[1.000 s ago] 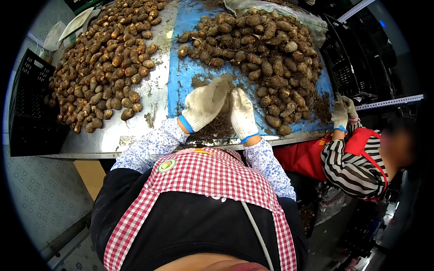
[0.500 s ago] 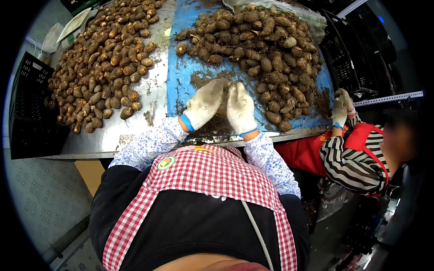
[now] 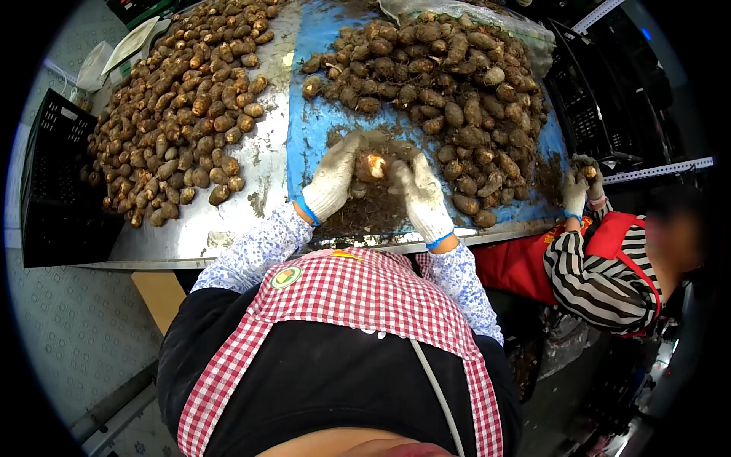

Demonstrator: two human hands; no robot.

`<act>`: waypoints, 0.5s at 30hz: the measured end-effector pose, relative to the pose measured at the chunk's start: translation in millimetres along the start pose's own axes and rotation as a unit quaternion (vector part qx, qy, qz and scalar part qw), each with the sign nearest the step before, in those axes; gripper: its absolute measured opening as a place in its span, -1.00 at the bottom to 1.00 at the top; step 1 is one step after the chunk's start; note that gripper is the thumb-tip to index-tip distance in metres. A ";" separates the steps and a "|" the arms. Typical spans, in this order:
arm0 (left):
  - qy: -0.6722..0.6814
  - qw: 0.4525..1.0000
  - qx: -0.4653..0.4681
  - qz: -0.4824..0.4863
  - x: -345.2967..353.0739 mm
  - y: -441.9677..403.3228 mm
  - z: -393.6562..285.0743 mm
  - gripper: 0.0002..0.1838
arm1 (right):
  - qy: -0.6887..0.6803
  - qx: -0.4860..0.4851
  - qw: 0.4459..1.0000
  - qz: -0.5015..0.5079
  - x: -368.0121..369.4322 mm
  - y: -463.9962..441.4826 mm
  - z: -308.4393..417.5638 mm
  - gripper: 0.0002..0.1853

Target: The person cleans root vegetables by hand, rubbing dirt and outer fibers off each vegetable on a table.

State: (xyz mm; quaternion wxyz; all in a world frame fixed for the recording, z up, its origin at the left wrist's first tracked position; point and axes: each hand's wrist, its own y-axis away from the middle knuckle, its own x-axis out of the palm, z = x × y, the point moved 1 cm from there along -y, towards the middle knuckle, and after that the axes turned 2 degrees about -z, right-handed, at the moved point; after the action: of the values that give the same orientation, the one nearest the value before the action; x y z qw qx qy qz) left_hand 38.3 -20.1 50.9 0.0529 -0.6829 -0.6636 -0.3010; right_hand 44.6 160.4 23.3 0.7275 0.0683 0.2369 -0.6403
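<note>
Both my hands wear dirty white work gloves with blue cuffs. My left hand (image 3: pixel 335 181) is closed around a small brown taro (image 3: pixel 375 165) whose pale, bare end faces up. Just right of it is my right hand (image 3: pixel 423 199), its fingers stretched toward the taro and blurred at the tips; I cannot tell whether they touch it. Dark soil and root hairs (image 3: pixel 365 218) lie below my hands on the blue sheet (image 3: pixel 312 122). A heap of hairy, soil-covered taros (image 3: pixel 457 107) lies beyond my right hand.
Cleaner taros (image 3: pixel 175 122) are piled on the metal table (image 3: pixel 263 164) at left, beside a black crate (image 3: pixel 57 183). More black crates (image 3: pixel 590 99) stand at right. A co-worker in a red apron (image 3: pixel 518 266) stands at right, gloved hands (image 3: pixel 582 186) around a taro.
My hands were pressed together and have moved apart, bringing the taro's pale end into view in my left hand. The co-worker's hands now show a taro.
</note>
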 end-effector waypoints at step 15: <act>0.059 0.998 -0.003 0.023 0.2 2.2 13.6 -0.48 | 0.193 -0.051 0.972 -0.126 2.7 0.2 11.4 -0.81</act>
State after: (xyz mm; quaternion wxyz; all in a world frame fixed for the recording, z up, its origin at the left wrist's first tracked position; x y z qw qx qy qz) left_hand 45.0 -13.7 40.6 0.0967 -0.6793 -0.6423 -0.3415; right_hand 47.9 153.4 32.1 0.5838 0.1226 0.4120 -0.6887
